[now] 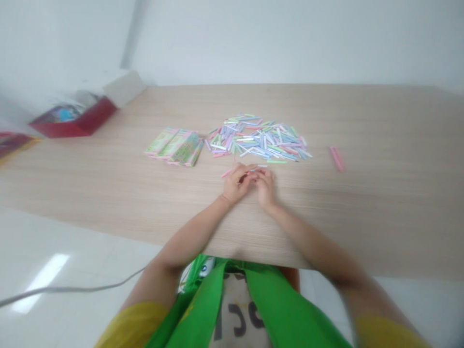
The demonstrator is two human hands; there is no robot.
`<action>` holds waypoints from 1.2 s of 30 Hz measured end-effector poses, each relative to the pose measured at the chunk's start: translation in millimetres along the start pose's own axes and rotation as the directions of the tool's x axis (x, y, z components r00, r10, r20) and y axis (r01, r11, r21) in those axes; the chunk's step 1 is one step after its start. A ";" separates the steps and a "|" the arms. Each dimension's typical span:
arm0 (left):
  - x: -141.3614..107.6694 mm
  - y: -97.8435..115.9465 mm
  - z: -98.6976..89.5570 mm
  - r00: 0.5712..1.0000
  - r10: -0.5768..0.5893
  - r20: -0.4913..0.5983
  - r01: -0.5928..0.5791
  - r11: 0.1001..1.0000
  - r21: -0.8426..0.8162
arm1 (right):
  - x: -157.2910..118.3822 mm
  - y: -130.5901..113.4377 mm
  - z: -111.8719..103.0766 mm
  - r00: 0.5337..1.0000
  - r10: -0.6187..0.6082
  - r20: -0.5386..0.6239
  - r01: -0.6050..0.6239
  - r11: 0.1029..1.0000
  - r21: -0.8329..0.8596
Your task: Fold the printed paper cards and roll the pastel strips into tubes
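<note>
A wide pile of thin pastel sticks (268, 140) lies on the wooden table (380, 208). Just in front of it my left hand (237, 182) and my right hand (265, 186) meet, fingers curled and fingertips together. Something small and pink shows between them, too blurred to name. A pink stick (226, 173) lies beside my left hand, and a few loose sticks are just beyond the fingers. Left of the pile sit green and pink patterned packets (175, 146), side by side. Two pink pieces (337, 158) lie together at the right.
A red box (78, 121) with an open pale lid and mixed contents stands at the back left. Another red item (14, 145) is at the left edge. A grey cable (83, 289) runs below the table's front edge. A pale wall rises behind.
</note>
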State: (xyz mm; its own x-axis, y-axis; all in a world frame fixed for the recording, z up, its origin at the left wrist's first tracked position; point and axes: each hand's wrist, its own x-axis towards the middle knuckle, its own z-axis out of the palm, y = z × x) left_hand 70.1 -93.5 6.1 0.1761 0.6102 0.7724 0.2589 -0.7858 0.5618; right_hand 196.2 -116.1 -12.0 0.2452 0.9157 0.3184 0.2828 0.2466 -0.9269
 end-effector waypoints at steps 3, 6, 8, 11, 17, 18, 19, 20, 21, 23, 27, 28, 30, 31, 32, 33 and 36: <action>2.4 3.2 -1.5 1.000 -0.031 0.003 0.031 1.000 0.004 | -4.2 -7.3 -7.5 0.969 -0.237 0.072 0.246 0.891 -0.383; 5.7 8.6 -4.3 0.994 -0.006 0.111 0.007 1.000 -0.013 | -5.6 -9.1 -12.6 0.933 -0.332 0.140 0.354 0.772 -0.527; 8.7 11.4 -8.0 0.983 0.007 0.183 0.001 0.999 -0.042 | -4.0 -7.1 -13.5 0.915 -0.370 0.158 0.392 0.729 -0.561; 14.4 10.2 -14.1 0.963 -0.043 0.268 0.076 0.991 -0.114 | 1.6 -3.4 -13.4 0.907 -0.402 0.122 0.391 0.702 -0.595; 18.6 -20.7 -4.5 0.887 -0.447 -0.116 0.416 0.882 -0.219 | 9.1 -1.2 -15.2 0.903 -0.428 -0.032 0.329 0.738 -0.589; 19.0 -28.0 -1.0 0.836 -0.521 -0.170 0.475 0.844 -0.251 | 9.1 -0.8 -15.4 0.902 -0.429 -0.045 0.324 0.741 -0.588; 20.0 -35.2 1.8 0.799 -0.567 -0.201 0.515 0.817 -0.261 | 9.0 -0.4 -15.4 0.900 -0.432 -0.051 0.322 0.742 -0.588; 21.7 -42.0 3.6 0.776 -0.593 -0.217 0.542 0.802 -0.252 | 8.9 0.1 -15.4 0.899 -0.435 -0.057 0.322 0.742 -0.588; 24.4 -48.2 4.0 0.765 -0.603 -0.228 0.562 0.797 -0.223 | 8.8 0.6 -15.2 0.897 -0.437 -0.063 0.321 0.743 -0.587; 32.9 -59.1 0.3 0.764 -0.600 -0.236 0.589 0.798 -0.124 | 9.0 1.4 -14.8 0.895 -0.439 -0.076 0.318 0.749 -0.581; 59.6 -79.3 -20.9 0.839 -0.518 -0.170 0.544 0.782 0.304 | 9.9 2.3 -14.9 0.896 -0.435 -0.094 0.306 0.756 -0.579; 68.1 -85.5 -27.6 0.862 -0.495 -0.113 0.489 0.751 0.444 | 10.0 2.4 -15.1 0.895 -0.436 -0.095 0.307 0.754 -0.580; 88.0 -100.2 -40.6 0.869 -0.494 0.033 0.347 0.656 0.671 | 9.7 2.1 -15.5 0.892 -0.444 -0.088 0.318 0.753 -0.576; 99.5 -108.8 -46.2 0.849 -0.518 0.108 0.270 0.600 0.753 | 9.4 1.7 -15.5 0.890 -0.448 -0.082 0.328 0.755 -0.569; 112.1 -118.1 -51.0 0.820 -0.547 0.170 0.198 0.549 0.812 | 8.9 1.0 -15.5 0.889 -0.453 -0.073 0.341 0.759 -0.555; 125.5 -127.9 -54.9 0.802 -0.563 0.199 0.177 0.542 0.821 | 8.2 0.1 -15.4 0.886 -0.460 -0.067 0.357 0.767 -0.534; 168.7 -158.1 -61.4 0.772 -0.600 0.209 0.183 0.526 0.831 | 5.3 -4.4 -14.7 0.863 -0.500 -0.071 0.419 0.788 -0.451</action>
State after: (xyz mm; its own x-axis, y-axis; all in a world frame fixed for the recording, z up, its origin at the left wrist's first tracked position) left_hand 0.6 127.5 65.9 0.1795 0.9638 0.1973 0.9573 -0.2173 0.1905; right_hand 209.9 -117.1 -3.3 0.1362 0.6446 0.7523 0.7439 0.4349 -0.5074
